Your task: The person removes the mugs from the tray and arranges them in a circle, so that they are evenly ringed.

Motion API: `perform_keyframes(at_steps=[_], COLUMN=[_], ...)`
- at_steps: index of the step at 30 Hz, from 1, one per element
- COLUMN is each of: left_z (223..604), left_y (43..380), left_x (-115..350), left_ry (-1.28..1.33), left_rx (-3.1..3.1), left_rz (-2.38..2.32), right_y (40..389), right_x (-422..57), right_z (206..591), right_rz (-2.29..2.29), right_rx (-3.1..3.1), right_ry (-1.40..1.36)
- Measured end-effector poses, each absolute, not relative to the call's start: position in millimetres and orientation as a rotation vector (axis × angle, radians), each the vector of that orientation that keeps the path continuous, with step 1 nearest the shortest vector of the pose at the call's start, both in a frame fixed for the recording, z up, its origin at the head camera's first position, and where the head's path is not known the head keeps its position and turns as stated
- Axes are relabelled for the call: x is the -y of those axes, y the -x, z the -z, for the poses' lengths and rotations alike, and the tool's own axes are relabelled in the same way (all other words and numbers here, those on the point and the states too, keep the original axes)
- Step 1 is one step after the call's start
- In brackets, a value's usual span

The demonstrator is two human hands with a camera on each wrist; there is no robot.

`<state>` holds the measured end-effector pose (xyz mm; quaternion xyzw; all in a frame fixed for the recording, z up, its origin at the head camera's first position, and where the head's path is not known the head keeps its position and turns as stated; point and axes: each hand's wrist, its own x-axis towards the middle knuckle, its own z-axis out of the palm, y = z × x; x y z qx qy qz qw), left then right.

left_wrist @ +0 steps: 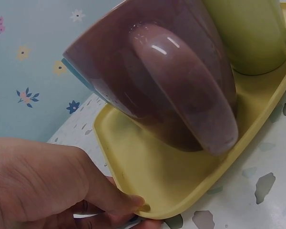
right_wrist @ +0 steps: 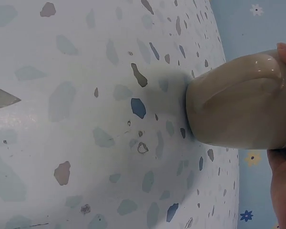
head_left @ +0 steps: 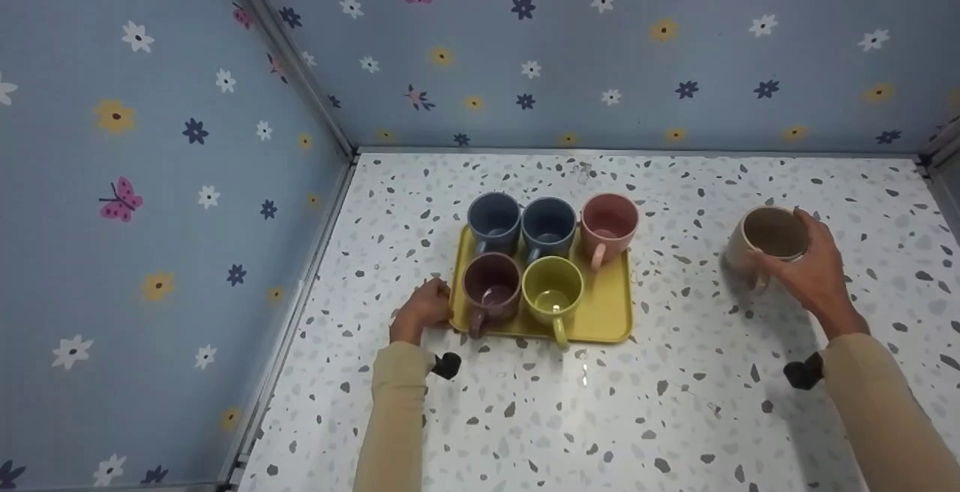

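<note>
My left hand (head_left: pixel 421 307) pinches the near left corner of a yellow tray (head_left: pixel 611 304), its thumb over the rim in the left wrist view and other fingers beneath. Closest to that hand on the tray stands a purple mug (head_left: pixel 491 291), beside a yellow-green mug (head_left: pixel 553 291). Behind them are two blue mugs (head_left: pixel 493 220) and a pink mug (head_left: pixel 609 220). Well to the right, my right hand (head_left: pixel 819 271) grips a beige mug (head_left: pixel 741 250) around its upper part. In the right wrist view its base is close over the table, handle toward the camera.
The table (head_left: pixel 675 402) is white with grey speckles. A blue flowered wall (head_left: pixel 570 49) rises along its back, and another flowered panel (head_left: pixel 157 214) closes the left side, with metal strips along the edges.
</note>
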<state>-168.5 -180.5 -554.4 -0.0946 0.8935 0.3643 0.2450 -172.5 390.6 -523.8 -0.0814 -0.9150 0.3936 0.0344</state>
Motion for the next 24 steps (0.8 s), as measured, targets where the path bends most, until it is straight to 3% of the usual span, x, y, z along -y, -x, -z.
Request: perform_keyframes(at_steps=[24], left_z=[554], left_y=[168], left_x=[180], left_ry=[0.241], left_rx=[-2.453], left_rz=[-1.003], right_y=[184], right_x=[-404], right_z=[525], right_rz=[-1.218], right_rx=[2.827], right_ry=[0.203])
